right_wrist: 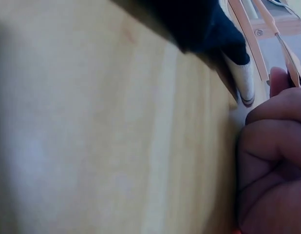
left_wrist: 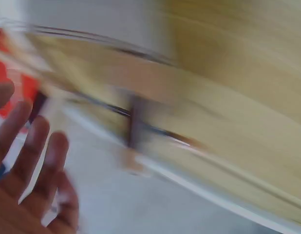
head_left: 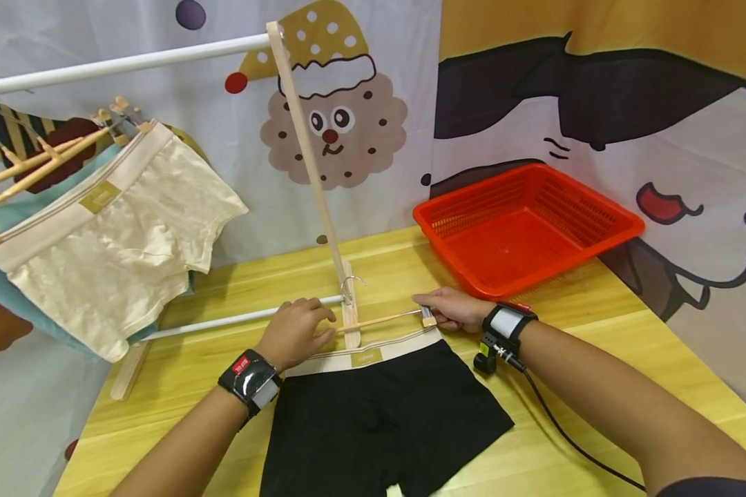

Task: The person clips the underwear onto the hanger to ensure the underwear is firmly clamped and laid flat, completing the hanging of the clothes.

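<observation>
Black boxer shorts (head_left: 373, 421) with a beige waistband (head_left: 373, 352) lie flat on the yellow wooden table (head_left: 597, 345). A wooden clip hanger (head_left: 379, 321) lies along the waistband. My right hand (head_left: 427, 315) pinches the hanger's right clip at the waistband's corner. In the right wrist view its curled fingers (right_wrist: 272, 146) sit beside the black fabric (right_wrist: 199, 24). My left hand (head_left: 323, 330) rests over the hanger's left end and the waistband, hiding the left clip. The blurred left wrist view shows its fingers (left_wrist: 38, 161) spread and fairly straight.
A drying rack with a white rod (head_left: 118, 65) and wooden upright (head_left: 311, 166) stands behind the shorts. Cream boxers (head_left: 118, 241) hang from it at left. A red basket (head_left: 622, 221) sits at back right. A cable (head_left: 566, 442) trails from my right wrist.
</observation>
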Available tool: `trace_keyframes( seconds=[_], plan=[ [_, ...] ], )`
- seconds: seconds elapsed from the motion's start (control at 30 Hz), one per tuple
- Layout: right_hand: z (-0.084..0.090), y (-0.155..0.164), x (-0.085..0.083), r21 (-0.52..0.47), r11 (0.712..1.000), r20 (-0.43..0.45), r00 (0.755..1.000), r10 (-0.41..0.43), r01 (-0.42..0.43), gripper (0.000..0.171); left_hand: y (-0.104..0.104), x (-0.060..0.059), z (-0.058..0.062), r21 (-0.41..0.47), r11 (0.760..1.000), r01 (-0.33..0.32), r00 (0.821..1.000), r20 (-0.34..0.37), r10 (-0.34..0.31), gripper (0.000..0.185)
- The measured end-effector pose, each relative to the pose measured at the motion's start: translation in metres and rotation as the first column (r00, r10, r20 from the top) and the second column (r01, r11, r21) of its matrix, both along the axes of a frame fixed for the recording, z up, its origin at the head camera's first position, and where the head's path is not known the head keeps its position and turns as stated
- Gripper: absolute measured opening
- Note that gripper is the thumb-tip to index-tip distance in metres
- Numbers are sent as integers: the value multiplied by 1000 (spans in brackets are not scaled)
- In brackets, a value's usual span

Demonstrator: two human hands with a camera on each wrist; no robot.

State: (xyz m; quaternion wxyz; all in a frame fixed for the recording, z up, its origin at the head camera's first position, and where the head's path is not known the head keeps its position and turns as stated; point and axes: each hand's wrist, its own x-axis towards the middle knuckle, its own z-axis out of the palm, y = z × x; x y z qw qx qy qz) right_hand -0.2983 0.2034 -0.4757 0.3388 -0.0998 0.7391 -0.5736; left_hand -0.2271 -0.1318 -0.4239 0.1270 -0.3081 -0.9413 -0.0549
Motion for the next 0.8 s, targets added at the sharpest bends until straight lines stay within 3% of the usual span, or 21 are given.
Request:
trace_keyframes(
  seconds=[0.07,0.2,0.37,0.5,0.6,0.7,0.8],
  plan=[
    [0,1,-1,1,1000,17,1000,-8,8,49,21,5,7,25,999,32,998,-61,-30,16],
    [1,0,-1,23,1000,33,999,-13,12,50,71,16,11,36,998,52,997,-66,-49,15],
    [1,-3,0,33,999,40,999,-5,3,51,117,23,-1,-103,995,-1,998,-66,-6,17],
    [-1,-3,0,29,1000,36,999,-5,4,52,133,23,-17,-196,980,-30,993,-114,8,21],
    [0,-2,-1,35,999,34,999,2,-3,53,138,21,-25,-199,979,-34,985,-171,0,20],
    [3,-3,0,48,999,39,999,12,-14,54,138,22,-28,-186,982,-38,976,-220,-3,19],
    [4,-4,-1,68,997,34,999,23,-25,56,138,24,-28,-180,983,-42,976,-219,2,16]
  ],
)
